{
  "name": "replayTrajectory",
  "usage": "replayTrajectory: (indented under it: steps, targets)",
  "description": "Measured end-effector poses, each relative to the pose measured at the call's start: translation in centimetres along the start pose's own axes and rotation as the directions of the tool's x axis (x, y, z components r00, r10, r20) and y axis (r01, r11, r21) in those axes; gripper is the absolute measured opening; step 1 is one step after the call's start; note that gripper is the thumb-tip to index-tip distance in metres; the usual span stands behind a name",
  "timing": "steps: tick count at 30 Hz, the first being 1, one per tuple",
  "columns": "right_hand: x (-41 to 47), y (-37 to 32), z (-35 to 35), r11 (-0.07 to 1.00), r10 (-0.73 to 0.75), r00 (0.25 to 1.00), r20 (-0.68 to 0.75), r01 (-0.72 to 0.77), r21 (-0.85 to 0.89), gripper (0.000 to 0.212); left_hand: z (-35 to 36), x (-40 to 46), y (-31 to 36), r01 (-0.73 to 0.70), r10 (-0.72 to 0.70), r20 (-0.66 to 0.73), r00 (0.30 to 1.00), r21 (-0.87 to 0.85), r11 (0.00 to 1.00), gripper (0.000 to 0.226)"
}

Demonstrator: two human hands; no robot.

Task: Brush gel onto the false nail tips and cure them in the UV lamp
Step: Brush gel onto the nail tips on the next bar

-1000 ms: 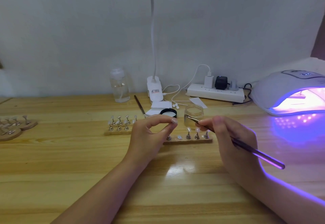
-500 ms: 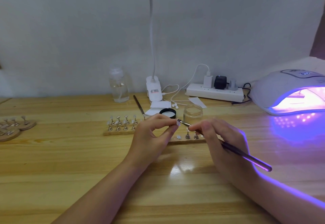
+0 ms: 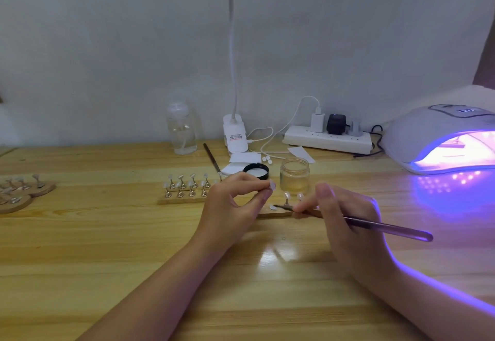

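Wooden table (image 3: pixel 80 247) carries everything. Our left hand (image 3: pixel 230 206) pinches one false nail tip (image 3: pixel 272 186) between thumb and forefinger, raised just above the wooden holder strip (image 3: pixel 276 213) at mid-table. Our right hand (image 3: pixel 345 220) grips the gel brush (image 3: pixel 385 226), bristle end near the strip, apart from the pinched tip. Open gel jar (image 3: pixel 294 176) stands just behind the strip, black lid (image 3: pixel 255 171) beside it. UV lamp (image 3: pixel 439 139) glows purple at the far right edge.
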State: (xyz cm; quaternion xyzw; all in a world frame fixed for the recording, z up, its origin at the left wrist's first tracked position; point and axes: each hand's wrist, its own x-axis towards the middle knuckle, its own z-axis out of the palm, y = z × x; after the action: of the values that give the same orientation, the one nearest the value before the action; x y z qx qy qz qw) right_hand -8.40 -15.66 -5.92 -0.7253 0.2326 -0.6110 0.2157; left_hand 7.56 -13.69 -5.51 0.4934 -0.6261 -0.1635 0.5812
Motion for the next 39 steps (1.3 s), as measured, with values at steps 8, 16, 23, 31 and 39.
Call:
replayTrajectory:
  steps: [8, 16, 23, 31, 39]
  targets:
    - [-0.01, -0.32, -0.06, 0.998, 0.068, 0.998, -0.002, -0.068, 0.016, 0.027, -0.07, 0.01, -0.08, 0.007, -0.007, -0.005, 1.000, 0.005, 1.000, 0.016]
    - [0.00, -0.24, 0.02, 0.992, 0.102, 0.995, 0.020, -0.103, 0.076, 0.029, -0.02, 0.03, -0.24, -0.028, 0.028, -0.005, 1.000, 0.017, 0.999, 0.017]
    - [0.27, -0.19, 0.12, 0.998, 0.056, 0.997, 0.054, -0.056, 0.007, 0.031, 0.03, 0.05, -0.32, -0.042, 0.042, -0.009, 0.999, 0.005, 0.999, 0.018]
    - [0.34, -0.19, 0.27, 0.999, 0.042, 0.997, 0.058, -0.042, -0.004, 0.031, 0.03, 0.01, -0.37, -0.004, 0.004, -0.021, 1.000, -0.029, 1.000, 0.017]
    - [0.28, -0.31, 0.28, 0.997, 0.070, 0.996, 0.054, -0.072, 0.036, 0.026, 0.02, 0.03, -0.46, -0.017, 0.017, -0.029, 0.999, -0.001, 1.000, 0.016]
